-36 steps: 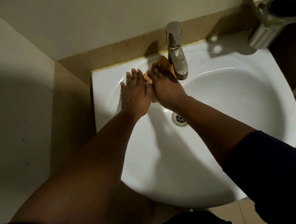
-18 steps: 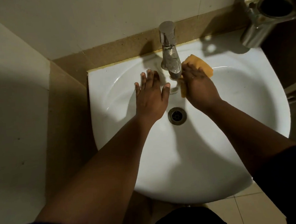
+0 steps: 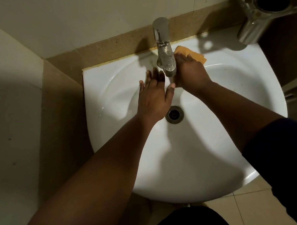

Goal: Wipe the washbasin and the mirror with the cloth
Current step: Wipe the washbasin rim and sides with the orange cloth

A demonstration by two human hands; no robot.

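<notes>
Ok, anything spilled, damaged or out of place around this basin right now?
Nothing stands out. The washbasin looks whole and white, the tap stands upright, and the drain is uncovered. The right hand presses the orange cloth beside the tap; the left hand is spread open over the bowl.

There is just one camera, and it sits on the person's head. It looks down from right above the washbasin (image 3: 218, 160) and tips a little forward toward the wall behind the basin. It is close, so the basin fills the middle of the picture. The tap (image 3: 164, 48) is at the far side, and both arms reach in from the near bottom edge.
</notes>
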